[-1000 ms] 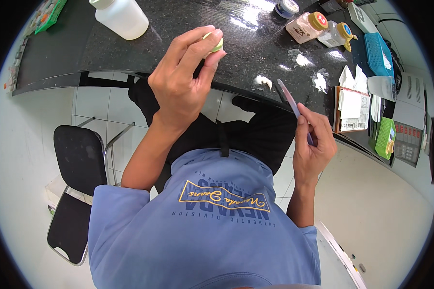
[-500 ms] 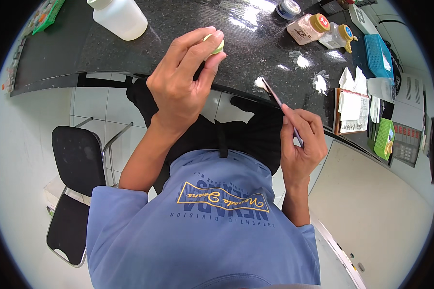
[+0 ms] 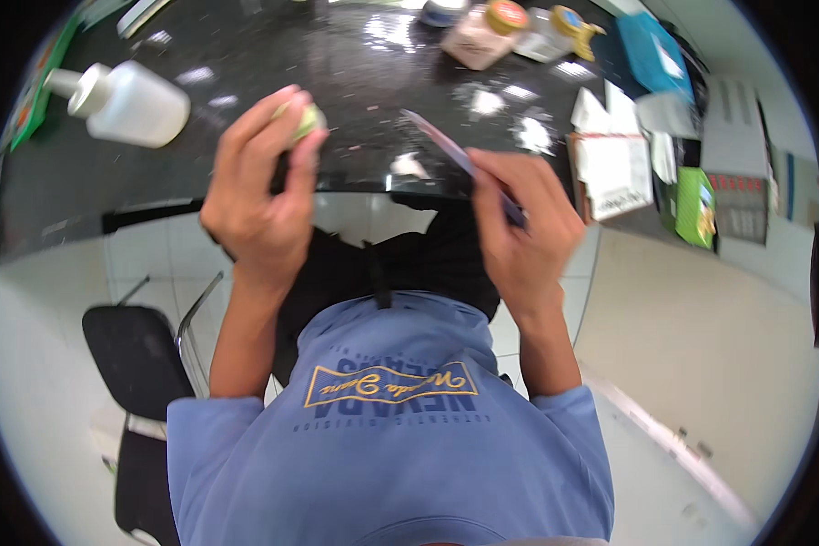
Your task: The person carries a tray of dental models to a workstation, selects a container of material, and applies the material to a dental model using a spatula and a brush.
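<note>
since half a second back both hands sit lower against the counter edge, and the view has tipped so the counter fills more of the top. the right hand [image 3: 519, 227] has swung its thin stick [image 3: 460, 159] up and leftward; the tip now points toward the left hand, not out over the counter. the gap between the two hands is smaller than before.

left hand [image 3: 259, 205] is curled closed around a small pale green round thing [image 3: 308, 118], pinched at the fingertips, only a sliver showing; can't tell what it is. it's held just above the near edge of the black counter [image 3: 246, 73]. right hand is closed on the stick, pen-style, lower end hidden in the fist.

containers: white plastic bottle [image 3: 123, 102] with a cap lying tilted on the counter left of the left hand, contents not visible. at the far edge a couple of small jars with orange lids [image 3: 505, 18], blurred, contents unclear. teal box [image 3: 651, 50] far right, a green box [image 3: 696, 205] at the right end, and an open white carton [image 3: 614, 173] beside the right hand, inside not readable. black chair [image 3: 136, 350] below left, on the floor.
</note>
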Demonstrator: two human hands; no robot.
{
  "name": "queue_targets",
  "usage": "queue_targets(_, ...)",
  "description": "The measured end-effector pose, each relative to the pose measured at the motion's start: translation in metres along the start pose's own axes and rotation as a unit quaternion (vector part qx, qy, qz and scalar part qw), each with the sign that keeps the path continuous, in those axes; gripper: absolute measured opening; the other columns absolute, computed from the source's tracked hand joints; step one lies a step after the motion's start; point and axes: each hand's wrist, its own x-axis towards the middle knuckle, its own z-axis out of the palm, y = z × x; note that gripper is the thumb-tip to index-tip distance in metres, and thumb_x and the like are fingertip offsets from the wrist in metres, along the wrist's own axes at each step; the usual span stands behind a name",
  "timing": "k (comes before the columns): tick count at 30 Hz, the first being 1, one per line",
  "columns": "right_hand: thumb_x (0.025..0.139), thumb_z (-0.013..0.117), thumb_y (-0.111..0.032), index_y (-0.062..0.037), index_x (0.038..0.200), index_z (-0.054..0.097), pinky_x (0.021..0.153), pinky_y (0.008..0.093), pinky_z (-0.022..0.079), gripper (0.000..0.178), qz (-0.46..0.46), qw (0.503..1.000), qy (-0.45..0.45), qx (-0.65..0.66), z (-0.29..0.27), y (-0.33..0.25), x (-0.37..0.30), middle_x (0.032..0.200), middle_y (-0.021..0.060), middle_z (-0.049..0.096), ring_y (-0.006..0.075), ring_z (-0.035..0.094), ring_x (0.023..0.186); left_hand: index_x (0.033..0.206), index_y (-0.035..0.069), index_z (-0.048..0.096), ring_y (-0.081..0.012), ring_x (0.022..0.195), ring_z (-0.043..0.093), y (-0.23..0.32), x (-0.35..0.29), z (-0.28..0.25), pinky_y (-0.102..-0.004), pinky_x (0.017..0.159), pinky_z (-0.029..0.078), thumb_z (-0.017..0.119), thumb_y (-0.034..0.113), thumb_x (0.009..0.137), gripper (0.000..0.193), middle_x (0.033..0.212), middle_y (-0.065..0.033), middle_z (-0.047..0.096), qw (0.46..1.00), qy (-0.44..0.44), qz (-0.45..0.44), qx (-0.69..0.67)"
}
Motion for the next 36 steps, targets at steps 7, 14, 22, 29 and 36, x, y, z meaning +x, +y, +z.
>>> queue_targets(7, 0.083, 0.084, -0.017, -0.0085, 0.12, 0.074, 0.082, 0.0384, 0.056, 0.039, -0.057, 0.986, 0.052, -0.146, -0.024, 0.022, 0.02, 0.112, 0.0088, 0.071, 0.0273, 0.068, 0.101, 0.122, 0.002, 0.074, -0.0213, 0.108, 0.072, 0.006, -0.003, 0.0, -0.0316, 0.09, 0.058, 0.076, -0.003, 0.092, 0.031, 0.123, -0.0135, 0.074, 0.999, -0.022, -0.04, -0.006)
queue_targets(14, 0.087, 0.084, -0.025, 0.0031, 0.136, 0.065, 0.113, 0.0487, 0.043, 0.059, 0.106, 0.946, -0.012, -0.306, -0.068, 0.06, -0.019, 0.142, 0.0219, 0.063, 0.0383, 0.058, 0.134, 0.113, 0.003, 0.075, -0.0274, 0.1, 0.074, 0.006, 0.005, 0.003, -0.0354, 0.088, 0.059, 0.081, -0.003, 0.085, 0.029, 0.113, -0.0133, 0.076, 1.0, 0.003, -0.031, -0.002)
queue_targets(22, 0.088, 0.069, 0.003, -0.0024, 0.133, 0.07, 0.116, 0.0493, 0.044, 0.046, -0.056, 0.992, 0.027, -0.109, -0.018, 0.016, -0.006, 0.135, 0.0166, 0.07, 0.0332, 0.065, 0.129, 0.113, 0.008, 0.076, -0.0251, 0.093, 0.076, -0.006, 0.0, 0.006, -0.0328, 0.078, 0.062, 0.083, 0.003, 0.083, 0.031, 0.113, -0.0075, 0.075, 0.999, 0.032, -0.002, -0.003)
queue_targets(29, 0.08, 0.073, -0.002, -0.0051, 0.131, 0.071, 0.113, 0.0496, 0.045, 0.051, -0.16, 0.966, -0.139, -0.151, 0.022, -0.006, -0.013, 0.136, 0.0099, 0.069, 0.0321, 0.062, 0.13, 0.113, 0.009, 0.077, -0.0239, 0.092, 0.076, -0.003, 0.001, 0.004, -0.0324, 0.076, 0.062, 0.084, 0.005, 0.083, 0.031, 0.113, -0.0067, 0.075, 0.999, 0.028, 0.011, 0.018)
queue_targets(36, 0.083, 0.073, -0.006, -0.0064, 0.126, 0.073, 0.111, 0.05, 0.046, 0.044, -0.185, 0.961, -0.111, -0.171, 0.025, -0.001, -0.012, 0.134, 0.0071, 0.07, 0.0315, 0.06, 0.131, 0.112, 0.01, 0.077, -0.0237, 0.092, 0.076, -0.003, -0.002, 0.005, -0.0322, 0.076, 0.062, 0.083, 0.006, 0.084, 0.029, 0.113, -0.006, 0.075, 0.999, 0.036, 0.013, 0.013)
